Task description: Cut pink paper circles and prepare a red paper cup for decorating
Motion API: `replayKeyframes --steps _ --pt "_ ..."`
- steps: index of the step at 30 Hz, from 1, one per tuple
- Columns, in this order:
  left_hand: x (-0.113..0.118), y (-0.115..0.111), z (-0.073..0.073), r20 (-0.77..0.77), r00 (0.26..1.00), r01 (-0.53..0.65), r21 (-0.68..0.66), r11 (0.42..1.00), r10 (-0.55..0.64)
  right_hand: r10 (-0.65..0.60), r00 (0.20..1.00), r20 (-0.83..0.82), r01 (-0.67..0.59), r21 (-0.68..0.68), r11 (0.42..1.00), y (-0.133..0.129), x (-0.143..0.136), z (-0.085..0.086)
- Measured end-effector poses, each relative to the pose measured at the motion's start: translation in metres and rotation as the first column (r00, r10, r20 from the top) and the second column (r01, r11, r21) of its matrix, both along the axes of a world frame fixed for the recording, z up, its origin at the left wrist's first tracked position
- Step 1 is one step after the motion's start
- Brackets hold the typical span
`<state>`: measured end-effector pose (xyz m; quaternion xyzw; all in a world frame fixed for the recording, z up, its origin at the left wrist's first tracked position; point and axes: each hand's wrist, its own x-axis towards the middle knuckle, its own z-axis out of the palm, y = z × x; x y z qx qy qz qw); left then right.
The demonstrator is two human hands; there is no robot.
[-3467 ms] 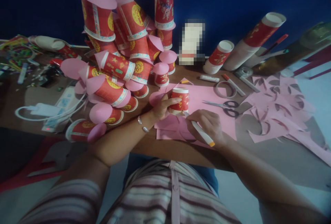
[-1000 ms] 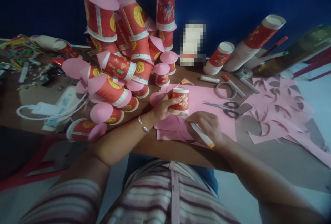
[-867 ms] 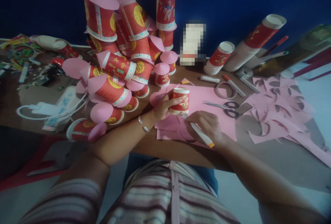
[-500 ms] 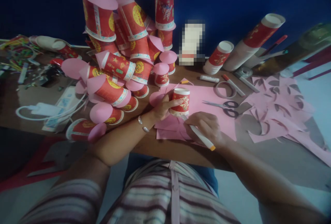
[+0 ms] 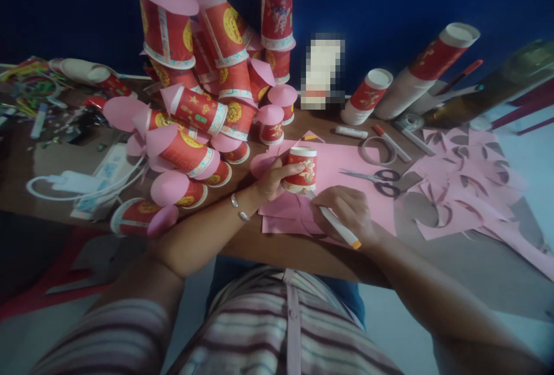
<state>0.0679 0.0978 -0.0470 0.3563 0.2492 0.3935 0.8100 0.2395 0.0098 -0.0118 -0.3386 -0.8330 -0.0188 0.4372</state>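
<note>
My left hand point(image 5: 273, 180) grips a small red paper cup point(image 5: 302, 172) with gold decoration, its thumb across the side and its other fingers mostly hidden behind. The cup stands on pink paper point(image 5: 341, 158). In my right hand point(image 5: 346, 207) is a white marker point(image 5: 340, 228) with an orange end. The marker's tip points to the cup's lower edge; whether it touches the cup or the paper I cannot tell. Black-handled scissors point(image 5: 367, 176) lie on the pink paper, right of the cup.
Red cups with pink paper cones point(image 5: 186, 104) are piled at the left. Cup stacks point(image 5: 370, 95) stand at the back right, near a tape roll point(image 5: 377, 151) and pens. Cut pink scraps point(image 5: 467, 184) cover the right side. A white charger point(image 5: 75, 183) with a cable lies left.
My right hand and the marker have shifted very slightly, with the tip a little higher by the cup's lower edge. My left hand keeps its hold on the cup.
</note>
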Motion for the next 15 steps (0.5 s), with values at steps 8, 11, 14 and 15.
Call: replayKeyframes --steps 8,11,14,15 --pt "0.0007 -0.0001 0.0015 0.01 1.0 0.001 -0.009 1.0 -0.001 -0.01 1.0 0.017 0.01 0.001 1.0 0.0006 -0.0007 -0.0005" --pt "0.0009 -0.0005 0.0027 0.013 1.0 -0.001 -0.008 1.0 0.001 -0.01 1.0 0.021 0.01 0.002 1.0 0.0006 -0.0004 0.0001" --pt "0.0007 -0.0007 0.0026 0.005 1.0 0.006 -0.003 1.0 -0.005 -0.008 1.0 0.026 0.008 -0.001 1.0 0.0007 0.0 0.0006" --pt "0.0006 -0.0007 0.0025 0.003 1.0 0.006 -0.002 1.0 -0.006 -0.008 1.0 0.026 0.008 0.0 1.0 0.0007 0.0001 0.0006"
